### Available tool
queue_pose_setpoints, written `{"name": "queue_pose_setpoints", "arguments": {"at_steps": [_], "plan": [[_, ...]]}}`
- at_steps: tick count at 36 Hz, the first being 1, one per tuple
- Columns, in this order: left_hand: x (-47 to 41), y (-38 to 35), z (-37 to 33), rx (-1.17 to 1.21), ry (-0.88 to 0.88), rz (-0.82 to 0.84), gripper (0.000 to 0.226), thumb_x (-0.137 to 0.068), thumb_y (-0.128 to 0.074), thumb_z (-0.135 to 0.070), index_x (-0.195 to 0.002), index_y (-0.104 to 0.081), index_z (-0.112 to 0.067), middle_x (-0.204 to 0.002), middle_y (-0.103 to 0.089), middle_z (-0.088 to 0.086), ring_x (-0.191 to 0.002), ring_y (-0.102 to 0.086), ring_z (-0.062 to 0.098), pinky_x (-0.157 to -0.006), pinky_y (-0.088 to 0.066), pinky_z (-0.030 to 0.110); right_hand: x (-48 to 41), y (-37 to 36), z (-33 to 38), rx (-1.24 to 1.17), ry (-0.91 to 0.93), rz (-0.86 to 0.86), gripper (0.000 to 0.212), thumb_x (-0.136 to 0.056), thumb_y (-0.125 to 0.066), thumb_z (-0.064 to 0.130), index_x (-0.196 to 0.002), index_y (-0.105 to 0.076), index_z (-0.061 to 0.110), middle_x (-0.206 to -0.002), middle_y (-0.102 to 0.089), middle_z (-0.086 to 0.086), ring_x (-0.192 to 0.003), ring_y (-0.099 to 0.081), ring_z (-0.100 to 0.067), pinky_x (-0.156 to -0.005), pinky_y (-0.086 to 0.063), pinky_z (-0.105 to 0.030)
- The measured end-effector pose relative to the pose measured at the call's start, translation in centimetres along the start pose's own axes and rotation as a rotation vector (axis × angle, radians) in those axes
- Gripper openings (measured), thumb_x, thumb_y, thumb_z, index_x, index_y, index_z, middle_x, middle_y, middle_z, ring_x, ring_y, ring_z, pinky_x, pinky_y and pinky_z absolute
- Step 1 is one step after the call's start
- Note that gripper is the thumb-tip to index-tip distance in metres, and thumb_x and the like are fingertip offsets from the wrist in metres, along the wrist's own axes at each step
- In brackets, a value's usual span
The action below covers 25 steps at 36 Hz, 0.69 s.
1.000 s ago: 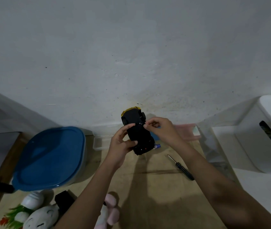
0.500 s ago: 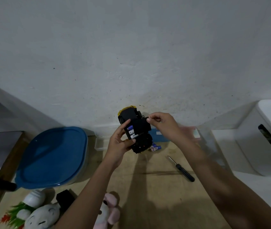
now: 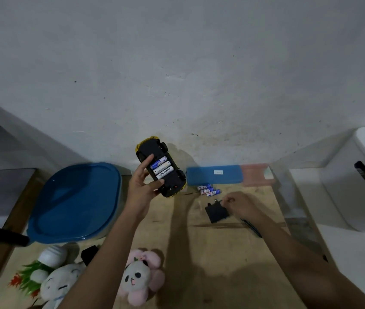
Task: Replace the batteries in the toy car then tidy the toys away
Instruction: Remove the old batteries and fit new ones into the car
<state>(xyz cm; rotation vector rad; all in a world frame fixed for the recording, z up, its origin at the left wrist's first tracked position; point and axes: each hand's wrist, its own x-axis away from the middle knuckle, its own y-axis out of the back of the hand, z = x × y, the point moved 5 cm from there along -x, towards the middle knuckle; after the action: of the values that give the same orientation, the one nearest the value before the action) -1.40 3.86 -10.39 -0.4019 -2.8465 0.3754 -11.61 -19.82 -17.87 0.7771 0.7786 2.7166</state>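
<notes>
Batteries (image 3: 162,170) lie crosswise in the upturned toy car (image 3: 161,169), gripped by the left hand (image 3: 142,186); right hand (image 3: 242,205), lower right, pinches the cover (image 3: 216,211).

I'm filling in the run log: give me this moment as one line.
step: cover off | left hand: holds toy car upside down, batteries exposed | right hand: setting battery cover on table | spare batteries: on table

My left hand (image 3: 141,188) holds the toy car (image 3: 161,169) belly-up, bay open, three batteries (image 3: 161,170) seated. My right hand (image 3: 241,205) at 4 o'clock of it pinches the black cover (image 3: 216,212) on the wooden table (image 3: 199,253). Loose batteries (image 3: 208,190) lie at 12 o'clock of the cover, just below the blue case (image 3: 213,175).
</notes>
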Motion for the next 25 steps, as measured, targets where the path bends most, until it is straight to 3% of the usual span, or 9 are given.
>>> {"name": "queue_pose_setpoints", "arguments": {"at_steps": [2, 6, 8, 11, 14, 17, 19, 22, 25], "plan": [[0.0, -0.2, 0.1, -0.007, 0.006, 0.007, 0.071, -0.077, -0.057, 0.020, -0.125, -0.052, -0.032, -0.114, -0.056, 0.004, -0.100, -0.060, 0.021, -0.073, -0.059, 0.036, -0.2, -1.1, -0.4, 0.029, 0.000, 0.027, 0.028, -0.085, -0.061, 0.005, -0.060, -0.060, 0.016, -0.073, -0.058, -0.003, -0.075, -0.052, -0.015, -0.057, -0.036, -0.015], [-0.1, -0.6, 0.3, -0.010, 0.017, 0.020, 0.070, -0.076, -0.056, 0.021, -0.122, -0.053, -0.032, -0.111, -0.057, 0.002, -0.097, -0.061, 0.018, -0.066, -0.058, 0.030, -0.4, -2.5, -1.2, 0.115, -0.023, 0.070, 0.012, -0.084, -0.063, 0.008, -0.075, -0.068, 0.002, -0.077, -0.061, -0.009, -0.073, -0.053, -0.015, -0.059, -0.038, -0.019], [-0.1, -0.7, 0.4, -0.012, 0.021, 0.024, 0.071, -0.076, -0.055, 0.022, -0.121, -0.054, -0.033, -0.110, -0.057, 0.002, -0.095, -0.061, 0.017, -0.065, -0.057, 0.030, -0.6, -2.8, -1.6, 0.146, -0.047, 0.075, 0.016, -0.083, -0.065, 0.010, -0.067, -0.063, 0.007, -0.073, -0.060, -0.006, -0.071, -0.054, -0.014, -0.057, -0.038, -0.018], [-0.2, -0.9, 0.8, -0.017, 0.036, 0.033, 0.071, -0.076, -0.055, 0.023, -0.122, -0.054, -0.031, -0.112, -0.056, 0.004, -0.096, -0.061, 0.019, -0.066, -0.058, 0.031, -0.8, -3.0, -2.1, 0.157, -0.094, 0.067, 0.025, -0.080, -0.068, 0.012, -0.058, -0.058, 0.016, -0.068, -0.060, 0.000, -0.071, -0.058, -0.014, -0.060, -0.045, -0.022], [-0.2, -1.2, 1.1, -0.029, 0.042, 0.057, 0.071, -0.075, -0.057, 0.021, -0.122, -0.055, -0.032, -0.116, -0.054, 0.007, -0.101, -0.059, 0.025, -0.068, -0.057, 0.034, -0.9, -2.9, -2.1, 0.191, -0.100, 0.049, 0.013, -0.077, -0.072, 0.012, -0.067, -0.065, 0.007, -0.072, -0.063, -0.004, -0.072, -0.061, -0.015, -0.065, -0.050, -0.028], [-0.2, -1.8, 1.1, -0.058, 0.036, 0.085, 0.071, -0.076, -0.058, 0.021, -0.120, -0.056, -0.034, -0.118, -0.055, 0.007, -0.103, -0.060, 0.026, -0.075, -0.057, 0.041, -0.8, -2.7, -2.1, 0.212, -0.108, 0.030, 0.014, -0.074, -0.073, 0.009, -0.067, -0.062, 0.009, -0.071, -0.060, 0.000, -0.069, -0.057, -0.011, -0.061, -0.048, -0.023], [0.0, -2.3, 1.0, -0.083, 0.026, 0.101, 0.070, -0.076, -0.059, 0.021, -0.119, -0.057, -0.034, -0.119, -0.055, 0.005, -0.100, -0.062, 0.024, -0.077, -0.057, 0.041, -0.8, -2.3, -2.0, 0.241, -0.101, 0.002, 0.006, -0.076, -0.068, 0.005, -0.071, -0.064, 0.007, -0.080, -0.065, -0.005, -0.077, -0.060, -0.016, -0.071, -0.052, -0.029], [0.2, -2.9, 0.8, -0.115, 0.016, 0.140, 0.070, -0.077, -0.060, 0.020, -0.119, -0.057, -0.036, -0.122, -0.055, 0.002, -0.097, -0.065, 0.024, -0.075, -0.058, 0.035, -0.7, -0.8, 0.2, 0.194, 0.032, -0.089, 0.008, -0.081, -0.063, 0.005, -0.078, -0.070, 0.006, -0.085, -0.069, -0.006, -0.074, -0.058, -0.011, -0.067, -0.046, -0.019], [0.4, -3.4, 0.6, -0.147, -0.001, 0.168, 0.070, -0.077, -0.061, 0.018, -0.120, -0.056, -0.037, -0.121, -0.055, -0.001, -0.095, -0.067, 0.025, -0.074, -0.057, 0.031, 0.1, 1.7, 4.7, -0.066, 0.196, -0.194, 0.008, -0.083, -0.065, 0.007, -0.079, -0.071, 0.006, -0.080, -0.070, -0.008, -0.069, -0.058, -0.009, -0.064, -0.043, -0.013]]}}
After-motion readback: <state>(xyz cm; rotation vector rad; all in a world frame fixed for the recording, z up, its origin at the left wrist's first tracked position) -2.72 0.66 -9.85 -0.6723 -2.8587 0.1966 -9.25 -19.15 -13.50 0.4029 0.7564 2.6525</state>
